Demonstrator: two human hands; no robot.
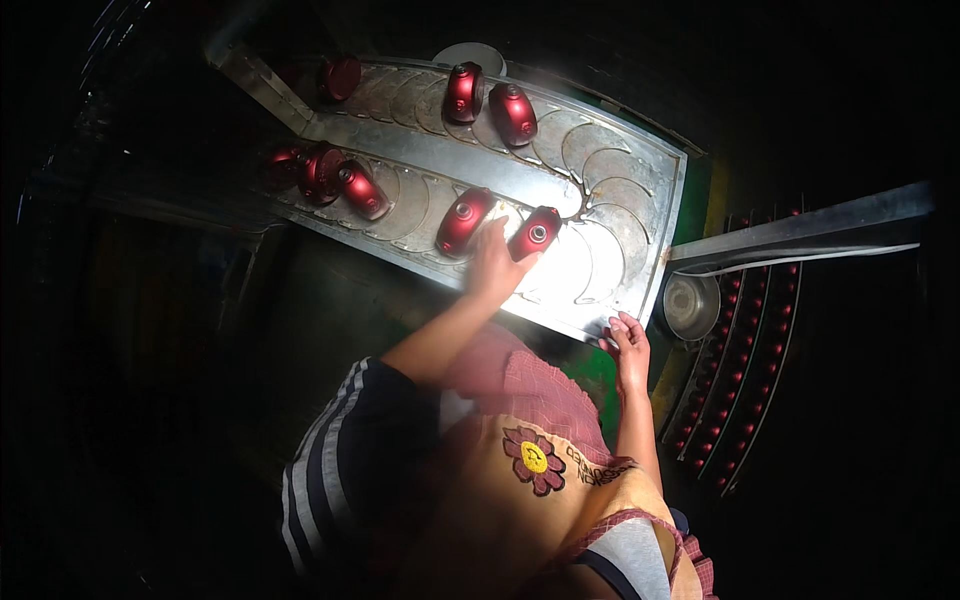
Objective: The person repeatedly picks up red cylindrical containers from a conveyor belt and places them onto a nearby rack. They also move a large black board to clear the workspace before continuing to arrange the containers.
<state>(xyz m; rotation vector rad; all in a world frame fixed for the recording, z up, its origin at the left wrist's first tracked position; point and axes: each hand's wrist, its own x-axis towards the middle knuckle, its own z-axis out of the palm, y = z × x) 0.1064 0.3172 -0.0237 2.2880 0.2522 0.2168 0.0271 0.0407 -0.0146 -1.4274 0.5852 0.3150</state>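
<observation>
My left hand (492, 268) reaches over a metal conveyor (430, 137) of overlapping curved plates. Its thumb and fingers close around the lower side of a glossy red rounded casing (536, 232) with a round hub on its face, though motion blurs the fingertips. Just left of that hand another red casing (464, 222) stands tilted on the plates. My right hand (627, 345) is beside the conveyor's near right edge, its fingers loosely bent and apart, with nothing visible in them. Strong light washes out the plates between the two hands.
More red casings (362, 190) sit on the near lane at the left, and others (513, 114) on the far lane. A round metal bowl (691, 305) stands right of the conveyor, below a metal bar (800, 230). Racks of small red pieces (745, 380) extend beyond it. Surroundings are dark.
</observation>
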